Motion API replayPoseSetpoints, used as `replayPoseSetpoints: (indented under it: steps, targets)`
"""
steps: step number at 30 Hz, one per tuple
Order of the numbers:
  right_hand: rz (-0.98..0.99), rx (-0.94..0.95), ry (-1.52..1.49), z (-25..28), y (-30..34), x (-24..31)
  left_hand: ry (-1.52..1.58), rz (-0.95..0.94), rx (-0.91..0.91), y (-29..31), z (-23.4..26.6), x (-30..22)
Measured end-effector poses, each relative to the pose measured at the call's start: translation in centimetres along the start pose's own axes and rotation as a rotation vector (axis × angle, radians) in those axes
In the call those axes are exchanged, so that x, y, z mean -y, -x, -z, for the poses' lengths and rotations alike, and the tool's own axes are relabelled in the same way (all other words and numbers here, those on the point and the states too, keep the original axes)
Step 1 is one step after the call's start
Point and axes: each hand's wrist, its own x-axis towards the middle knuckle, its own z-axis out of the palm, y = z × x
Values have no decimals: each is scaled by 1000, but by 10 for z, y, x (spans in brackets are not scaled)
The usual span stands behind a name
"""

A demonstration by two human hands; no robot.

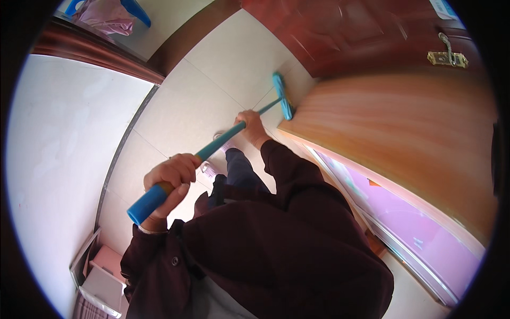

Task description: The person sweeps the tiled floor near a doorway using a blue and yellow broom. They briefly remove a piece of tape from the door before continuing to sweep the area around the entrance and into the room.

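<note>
A long teal mop point(218, 143) slants across the floor, its thick blue end nearest me. My left hand point(172, 179) is wrapped round the handle just past that blue end. Farther down the pole, my right hand point(251, 127) is closed round it too. The narrow teal mop head point(283, 97) rests on the pale tiles, close to the corner of a wooden cabinet and below a dark red door. Dark sleeves cover both my forearms.
To the right stands the wood-grain cabinet point(393, 133) with a purple panel point(404, 212) in its side. The red door point(340, 37) has a metal handle point(449, 53). A white wall point(69, 138) runs along the left. Pink drawers point(106, 266) sit at lower left.
</note>
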Motion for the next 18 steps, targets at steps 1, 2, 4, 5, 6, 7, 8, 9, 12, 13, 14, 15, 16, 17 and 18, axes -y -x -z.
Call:
replayPoseSetpoints:
  steps: [1, 2, 4, 5, 6, 7, 8, 9, 12, 13, 14, 15, 16, 17, 18]
  targets:
    - [18, -23, -24, -9, -2, 0, -8, 4, 18, 1, 2, 0]
    - [23, -56, -49, -23, -3, 6, 39, -12, 7, -3, 10, -6]
    - [25, -89, -93, -47, -13, 34, 49, -6, -57, -6, 23, -28]
    - [22, -52, -131, -51, -21, 53, 30, -41, -42, -13, 27, -45]
    - [46, -16, -137, -50, -26, 65, -4, -93, 4, -19, 29, -56]
    - [69, 19, -142, -48, -33, 75, -39, -143, 51, -25, 30, -65]
    - [113, 64, -149, -40, -43, 83, -76, -197, 93, -31, 31, -74]
    - [158, 118, -160, -31, -51, 89, -95, -272, 138, -37, 31, -81]
    - [255, 155, -126, -4, -78, 96, -145, -362, 256, -50, 27, -99]
    - [279, 147, -104, 0, -91, 91, -181, -305, 163, -46, 26, -96]
    - [268, 130, -73, -1, -102, 78, -208, -246, 75, -40, 23, -87]
    - [246, 105, -33, -4, -113, 57, -223, -187, -2, -36, 22, -71]
    - [233, 79, 52, -8, -124, 41, -238, -157, -45, -34, 22, -52]
    - [227, 56, 125, -13, -134, 27, -267, -123, -93, -30, 19, -35]
    - [255, 110, 150, -21, -141, 10, -307, -91, -111, -23, 13, -23]
